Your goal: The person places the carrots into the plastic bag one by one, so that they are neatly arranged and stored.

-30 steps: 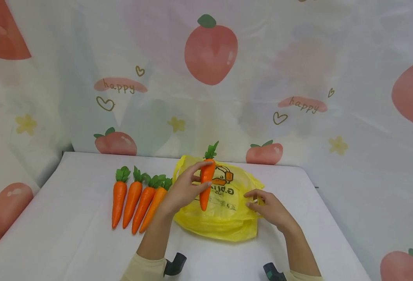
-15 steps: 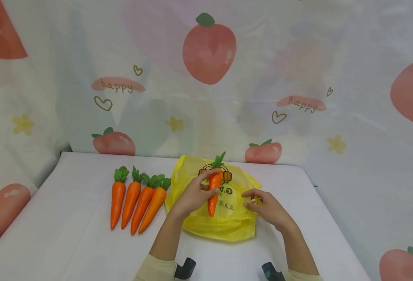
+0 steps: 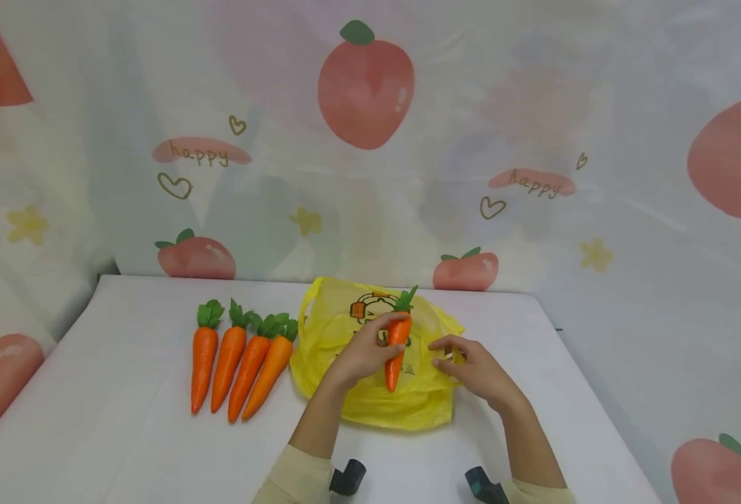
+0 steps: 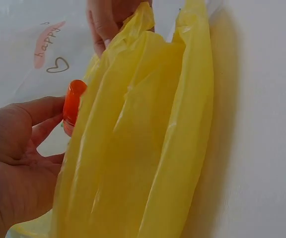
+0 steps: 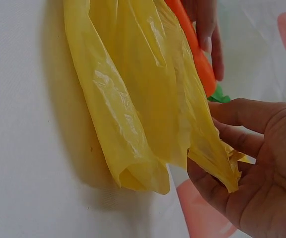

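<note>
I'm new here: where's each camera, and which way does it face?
On the head: faces forward and down; yellow plastic bag, four tapered orange carrots, left hand, right hand, forearms show.
On the left wrist: faces the left hand holding a fifth carrot.
On the right wrist: faces the right hand holding the bag.
Wrist views share: bag, fifth carrot, hands.

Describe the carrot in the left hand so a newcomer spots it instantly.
On the white table lies a yellow bag. Over it, the left hand holds the green-topped orange carrot. The four other carrots lie left of the bag; this one alone is held.
</note>
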`<state>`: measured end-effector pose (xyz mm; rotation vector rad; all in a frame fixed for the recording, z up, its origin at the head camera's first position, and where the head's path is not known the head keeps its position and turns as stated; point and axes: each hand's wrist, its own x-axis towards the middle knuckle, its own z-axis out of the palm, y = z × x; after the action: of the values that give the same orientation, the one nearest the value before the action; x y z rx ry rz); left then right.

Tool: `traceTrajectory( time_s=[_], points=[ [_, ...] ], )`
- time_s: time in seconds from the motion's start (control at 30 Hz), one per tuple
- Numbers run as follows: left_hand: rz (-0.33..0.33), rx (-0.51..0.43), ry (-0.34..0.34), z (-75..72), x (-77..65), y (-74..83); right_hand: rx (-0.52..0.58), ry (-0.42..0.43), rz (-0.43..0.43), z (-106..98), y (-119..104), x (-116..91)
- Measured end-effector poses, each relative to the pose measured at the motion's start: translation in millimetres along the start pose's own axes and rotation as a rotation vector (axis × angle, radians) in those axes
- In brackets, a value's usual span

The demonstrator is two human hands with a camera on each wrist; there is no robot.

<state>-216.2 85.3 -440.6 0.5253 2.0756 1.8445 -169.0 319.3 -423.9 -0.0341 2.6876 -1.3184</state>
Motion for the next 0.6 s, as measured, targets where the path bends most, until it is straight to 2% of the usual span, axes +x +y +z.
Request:
traceTrajectory(
  time_s=[0.13,0.4,0.6],
  points=[
    [0.002,0.03,0.0,5.9,7.2,-2.2,0.005,-0.002,0.0,-0.5,0.4,-0.4],
    [-0.083,0.124,0.044,15.0,10.3,-4.7,-0.005,0.015,-0.012,0.7,1.8,2.1],
    [-0.127,0.139,0.033,21.2,9.0,-6.7,0.013,0.037,-0.003,1.4,2.6,2.2]
  ],
)
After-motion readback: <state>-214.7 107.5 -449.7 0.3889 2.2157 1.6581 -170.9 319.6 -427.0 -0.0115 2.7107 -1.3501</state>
